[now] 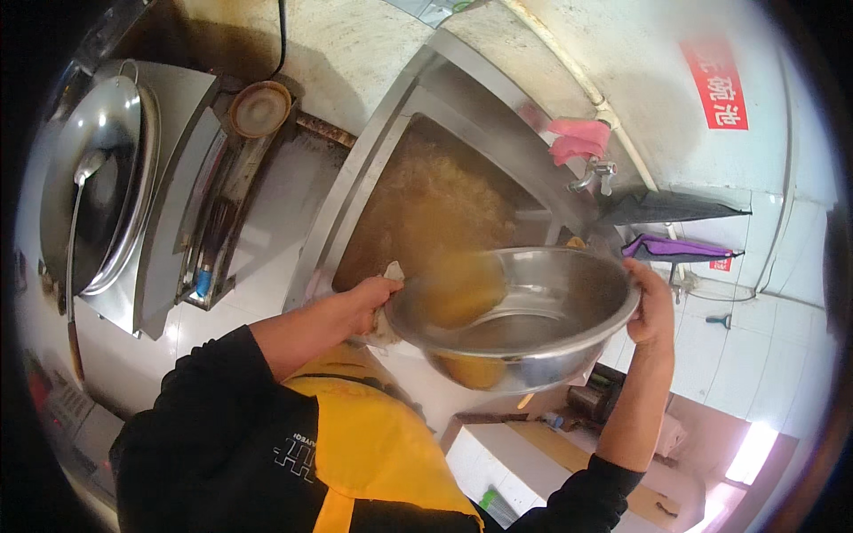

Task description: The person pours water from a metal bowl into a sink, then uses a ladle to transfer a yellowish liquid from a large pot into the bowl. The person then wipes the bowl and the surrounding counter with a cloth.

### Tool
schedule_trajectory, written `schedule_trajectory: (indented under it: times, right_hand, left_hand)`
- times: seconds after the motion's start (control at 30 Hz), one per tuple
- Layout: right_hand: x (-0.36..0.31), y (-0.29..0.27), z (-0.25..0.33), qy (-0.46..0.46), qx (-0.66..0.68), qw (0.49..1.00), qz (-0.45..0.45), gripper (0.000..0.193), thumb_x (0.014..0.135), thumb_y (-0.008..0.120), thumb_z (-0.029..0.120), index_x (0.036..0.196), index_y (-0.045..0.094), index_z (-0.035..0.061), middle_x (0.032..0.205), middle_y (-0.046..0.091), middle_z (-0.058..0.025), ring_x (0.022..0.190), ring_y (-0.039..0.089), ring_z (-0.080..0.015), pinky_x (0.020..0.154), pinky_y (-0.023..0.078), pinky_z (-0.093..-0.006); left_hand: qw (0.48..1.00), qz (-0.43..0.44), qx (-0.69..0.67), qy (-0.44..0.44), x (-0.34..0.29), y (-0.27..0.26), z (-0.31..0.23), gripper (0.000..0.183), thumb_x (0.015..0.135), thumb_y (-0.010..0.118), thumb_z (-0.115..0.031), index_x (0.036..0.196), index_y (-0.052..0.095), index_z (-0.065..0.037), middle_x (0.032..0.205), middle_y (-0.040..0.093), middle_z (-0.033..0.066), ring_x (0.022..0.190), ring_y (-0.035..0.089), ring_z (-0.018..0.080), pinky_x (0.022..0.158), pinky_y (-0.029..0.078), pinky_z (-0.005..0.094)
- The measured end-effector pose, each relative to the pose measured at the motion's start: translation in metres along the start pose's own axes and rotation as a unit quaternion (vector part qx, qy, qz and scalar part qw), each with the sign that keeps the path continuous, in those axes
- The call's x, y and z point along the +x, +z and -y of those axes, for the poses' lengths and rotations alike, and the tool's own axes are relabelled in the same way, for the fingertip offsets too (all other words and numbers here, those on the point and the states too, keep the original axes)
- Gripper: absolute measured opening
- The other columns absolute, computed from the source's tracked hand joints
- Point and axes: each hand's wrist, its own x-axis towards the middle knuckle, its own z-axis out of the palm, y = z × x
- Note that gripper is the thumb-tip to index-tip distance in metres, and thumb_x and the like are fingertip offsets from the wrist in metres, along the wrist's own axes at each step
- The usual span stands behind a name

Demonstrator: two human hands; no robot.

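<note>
Between my two hands is a large, shiny metal basin, tilted over the near right edge of a steel sink. My left hand grips the basin's left rim, with a pale cloth bunched beneath the fingers. On the opposite side my right hand is closed round the rim. The basin's inside looks wet and shiny, with a yellow-brown tint on its left wall. Murky brown water with a blurred, churned surface fills much of the sink.
A tap with a pink cloth over it is on the wall beyond the sink. At left stands a wok with a long ladle. A brown bowl sits near the stove. White boxes lie at lower right.
</note>
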Motion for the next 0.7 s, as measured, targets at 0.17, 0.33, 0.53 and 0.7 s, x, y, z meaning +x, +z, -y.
schedule_trajectory:
  times: [0.17,0.33,0.53,0.7]
  right_hand:
    - [-0.007,0.052,0.056,-0.053,-0.046,0.998,-0.006,0.009,0.089,0.060,0.014,0.088,0.062,0.0043,0.064,0.048,0.0025,0.046,0.041,-0.0033,0.032,0.022,-0.0180]
    - [-0.025,0.084,0.085,-0.099,-0.126,0.987,-0.002,0.012,0.090,0.060,0.016,0.083,0.058,0.0058,0.063,0.045,0.0039,0.045,0.040,-0.0030,0.033,0.024,-0.0183]
    - [-0.016,0.029,0.056,-0.125,-0.160,0.978,0.045,0.014,0.089,0.057,0.016,0.093,0.060,0.0030,0.072,0.052,-0.0006,0.052,0.047,-0.0069,0.039,0.035,-0.0202]
    - [-0.010,-0.046,-0.040,-0.173,-0.085,0.977,0.094,0.048,0.077,0.049,0.006,0.124,0.056,-0.0054,0.115,0.062,-0.0179,0.101,0.063,-0.0257,0.087,0.052,-0.0359]
  left_hand:
    - [0.996,0.028,0.090,0.006,0.000,0.011,0.008,0.039,0.098,0.042,-0.039,0.122,0.060,-0.014,0.126,0.060,0.0048,0.107,0.058,0.0213,0.084,0.044,0.0428]
    - [0.980,0.058,0.188,0.024,0.042,0.004,0.027,0.034,0.096,0.044,-0.044,0.113,0.065,-0.023,0.118,0.063,-0.0013,0.091,0.056,0.0173,0.078,0.040,0.0406]
    - [0.991,0.011,0.096,0.093,0.026,0.021,0.056,0.037,0.097,0.043,-0.042,0.117,0.064,-0.019,0.118,0.062,0.0029,0.090,0.058,0.0198,0.071,0.048,0.0401]
    - [0.949,-0.053,-0.067,0.304,-0.017,0.022,0.074,0.041,0.100,0.046,-0.032,0.125,0.054,-0.001,0.120,0.060,0.0143,0.104,0.060,0.0265,0.083,0.051,0.0430]
